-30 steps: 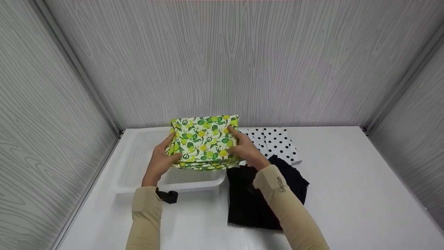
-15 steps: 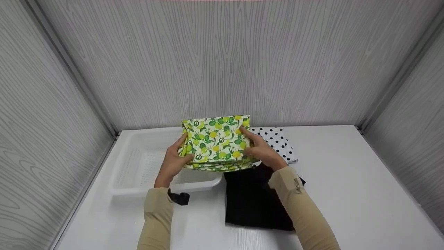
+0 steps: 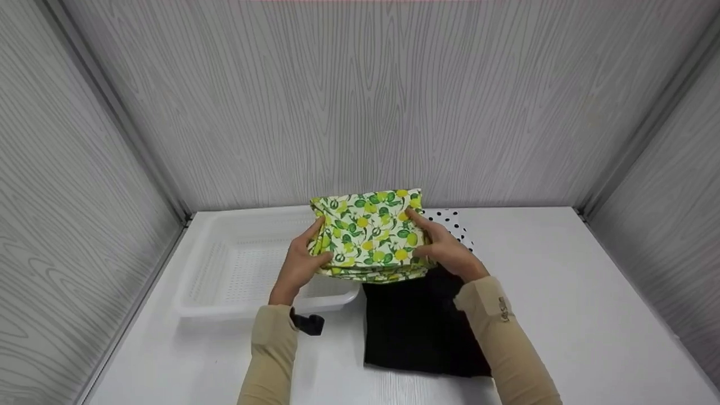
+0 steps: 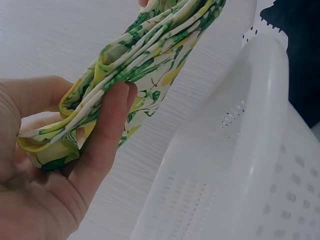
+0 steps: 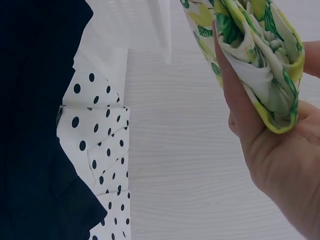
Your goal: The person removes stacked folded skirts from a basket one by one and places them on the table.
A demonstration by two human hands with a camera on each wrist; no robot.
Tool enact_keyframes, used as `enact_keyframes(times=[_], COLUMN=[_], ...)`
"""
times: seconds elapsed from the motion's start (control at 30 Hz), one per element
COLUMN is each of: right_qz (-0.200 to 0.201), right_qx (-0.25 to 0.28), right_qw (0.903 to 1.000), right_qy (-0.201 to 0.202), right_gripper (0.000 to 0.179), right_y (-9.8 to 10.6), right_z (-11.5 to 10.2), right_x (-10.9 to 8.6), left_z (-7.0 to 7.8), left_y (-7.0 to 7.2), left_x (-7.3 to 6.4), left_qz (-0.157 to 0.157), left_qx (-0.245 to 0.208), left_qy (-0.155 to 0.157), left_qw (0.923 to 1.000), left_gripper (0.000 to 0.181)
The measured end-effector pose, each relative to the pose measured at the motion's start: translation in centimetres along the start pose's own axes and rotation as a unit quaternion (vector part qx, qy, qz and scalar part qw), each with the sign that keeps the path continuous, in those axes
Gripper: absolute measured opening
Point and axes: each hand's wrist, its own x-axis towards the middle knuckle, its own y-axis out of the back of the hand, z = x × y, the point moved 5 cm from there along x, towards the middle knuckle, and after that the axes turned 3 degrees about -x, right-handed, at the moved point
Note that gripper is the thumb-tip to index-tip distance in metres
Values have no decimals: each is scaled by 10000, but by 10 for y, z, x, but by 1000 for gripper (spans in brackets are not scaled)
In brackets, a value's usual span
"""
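A folded cloth with a lemon and green-leaf print [image 3: 371, 230] is held up between both hands in the head view. At its left end my left hand [image 3: 301, 261] grips it, thumb on the near face; the left wrist view shows the stacked folds of the lemon-print cloth [image 4: 135, 65] between thumb and fingers. My right hand [image 3: 447, 247] grips the opposite end, and there the rolled layers [image 5: 265, 65] show in the right wrist view. Behind the cloth and to its left stands a white plastic basket [image 3: 225, 309], partly covered by the cloth and left hand.
A black folded cloth [image 3: 416, 332] lies on the white table [image 3: 574, 315] below the right hand. Beyond it is a white cloth with black dots [image 3: 450, 218], mostly hidden in the head view. Grey wood-grain panels [image 3: 360, 101] enclose the table's back and sides.
Both hands have carried the lemon-print cloth to the right, from over the basket to partly over the black and dotted cloths. The view has also shifted slightly.
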Motion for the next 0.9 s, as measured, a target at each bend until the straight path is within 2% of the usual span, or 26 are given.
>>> enact_keyframes(times=[0.13, 0.27, 0.53, 0.73, 0.9], right_qz=[66, 196, 523, 598, 551], right_qx=[-20, -36, -242, 49, -141], right_qw=[9999, 9998, 9982, 9978, 9978], right_qy=[82, 88, -180, -272, -338], right_gripper=[90, 90, 90, 91, 90], right_y=[11, 21, 42, 56, 60], right_z=[4, 11, 27, 30, 36], right_x=[-11, -23, -45, -56, -68], left_z=[5, 9, 10, 9, 2], left_y=[-13, -29, -60, -79, -91], left_x=[1, 3, 8, 7, 1], left_qz=[-51, -252, -614, -758, -833], left_qx=[31, -51, -228, -288, -411], left_qy=[-92, -159, -296, -284, -144], left_qw=[9999, 9995, 9974, 9963, 9956], left_gripper=[80, 80, 80, 80, 83])
